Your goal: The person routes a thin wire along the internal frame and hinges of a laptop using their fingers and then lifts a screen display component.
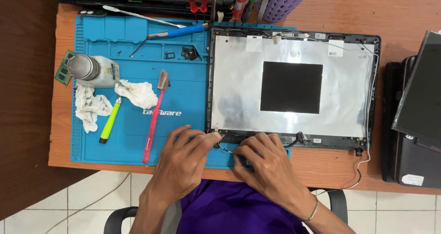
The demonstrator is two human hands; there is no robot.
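At the far left of the wooden desk [321,167] a green memory stick [63,67] peeks out from under the edge of the blue work mat [133,137], and on the mat lie a white bottle on its side [94,70], crumpled white cloths [110,98], a green-handled tool [109,122] and a pink toothbrush [154,117], with a blue-handled tool [177,32] further back. Moving right, the left hand [183,163] is half closed, its thumb and forefinger pinched together at the near left corner of the laptop lid shell [294,84], seemingly on the thin dark cable [226,147] that loops out there. Just beside it the right hand [264,163] rests curled, fingers bent down over the shell's near edge and the cable; whether it grips anything I cannot tell. The shell lies flat, inside up, half on the mat and half on the desk, silver foil lining with a black square [291,87] in the middle. It looks light and thin, likely to flex if lifted by one corner, so both long edges are the safer hold. The cable seems soft and fragile, best taken near its connector with fingertips, not tugged. At the far right, dark laptop parts [413,124] are stacked
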